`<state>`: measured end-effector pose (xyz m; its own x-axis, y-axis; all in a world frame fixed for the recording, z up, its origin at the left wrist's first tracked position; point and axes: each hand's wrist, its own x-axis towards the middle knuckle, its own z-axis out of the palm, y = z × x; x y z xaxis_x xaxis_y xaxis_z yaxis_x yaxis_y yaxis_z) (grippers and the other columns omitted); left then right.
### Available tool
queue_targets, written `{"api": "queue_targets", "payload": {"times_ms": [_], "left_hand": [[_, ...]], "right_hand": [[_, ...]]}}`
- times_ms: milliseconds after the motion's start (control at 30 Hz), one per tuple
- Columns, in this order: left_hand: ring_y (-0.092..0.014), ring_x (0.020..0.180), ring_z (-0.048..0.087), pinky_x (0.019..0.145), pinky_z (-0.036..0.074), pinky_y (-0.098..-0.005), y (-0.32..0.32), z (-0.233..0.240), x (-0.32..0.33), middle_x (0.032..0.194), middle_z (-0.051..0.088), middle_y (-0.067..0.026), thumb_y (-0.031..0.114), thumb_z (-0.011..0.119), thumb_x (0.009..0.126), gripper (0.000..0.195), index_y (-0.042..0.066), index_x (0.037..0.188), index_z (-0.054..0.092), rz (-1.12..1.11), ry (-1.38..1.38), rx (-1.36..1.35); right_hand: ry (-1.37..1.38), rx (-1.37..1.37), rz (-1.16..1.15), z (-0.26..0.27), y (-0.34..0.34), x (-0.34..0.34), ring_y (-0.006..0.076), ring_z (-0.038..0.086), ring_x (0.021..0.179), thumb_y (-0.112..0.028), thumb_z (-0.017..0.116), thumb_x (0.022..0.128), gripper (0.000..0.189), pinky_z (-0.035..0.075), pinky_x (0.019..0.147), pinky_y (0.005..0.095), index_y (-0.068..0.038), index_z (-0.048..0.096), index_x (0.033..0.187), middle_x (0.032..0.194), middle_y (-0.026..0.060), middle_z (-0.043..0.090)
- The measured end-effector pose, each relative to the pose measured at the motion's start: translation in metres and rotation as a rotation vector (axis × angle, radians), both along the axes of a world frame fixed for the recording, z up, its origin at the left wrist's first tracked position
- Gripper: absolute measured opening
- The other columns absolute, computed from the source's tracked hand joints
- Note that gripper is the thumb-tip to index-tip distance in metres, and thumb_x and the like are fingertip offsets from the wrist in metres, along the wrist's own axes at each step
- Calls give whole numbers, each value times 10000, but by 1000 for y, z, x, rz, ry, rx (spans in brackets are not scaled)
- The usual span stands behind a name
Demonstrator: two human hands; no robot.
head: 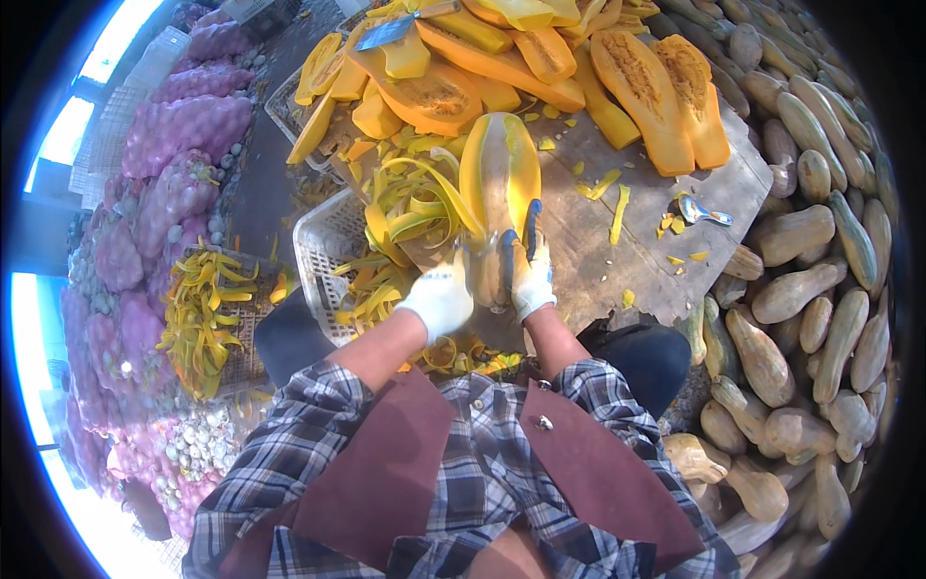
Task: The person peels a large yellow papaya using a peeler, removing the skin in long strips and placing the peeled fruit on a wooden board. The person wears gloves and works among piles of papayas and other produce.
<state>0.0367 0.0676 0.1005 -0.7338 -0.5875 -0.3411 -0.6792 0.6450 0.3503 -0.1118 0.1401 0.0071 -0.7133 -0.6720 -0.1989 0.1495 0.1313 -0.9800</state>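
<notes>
A long squash [499, 174], partly peeled to yellow along its length, lies on the board before me with its near end between my hands. My left hand [438, 293], in a white work glove, is closed on a peeler [479, 242] that is blurred against the squash's left side. My right hand [532, 271], in a white glove with blue-coated fingertips, holds the squash's right side near its lower end. Curled peel strips [423, 210] lie just left of the squash.
Halved orange squashes [434, 90] are piled at the back, with a cleaver [387, 32] on top. A peeler-like tool [703, 211] lies right on the board [579, 239]. White plastic crate [307, 268] and peel-filled crate [249, 318] stand left. Unpeeled squashes [796, 235] are heaped right; purple net sacks [181, 134] far left.
</notes>
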Motion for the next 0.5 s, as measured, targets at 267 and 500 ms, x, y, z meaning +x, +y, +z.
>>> {"api": "queue_targets", "payload": {"times_ms": [267,500], "left_hand": [[-416,1074,669,947,525,-480,26,15,77,1310,610,-287,111,496,906,714,42,1586,286,-158,45,198],[-483,1072,630,916,512,-496,-77,2,-15,1124,657,-323,112,541,905,513,39,1407,465,296,229,59]], "right_hand": [[-18,2,-75,-18,-2,1,324,627,1141,-204,640,980,558,503,968,403,-81,466,1495,1325,200,596],[-146,-66,-57,5,0,-1,167,658,794,-242,656,984,376,534,718,316,-43,561,1288,938,81,700]]}}
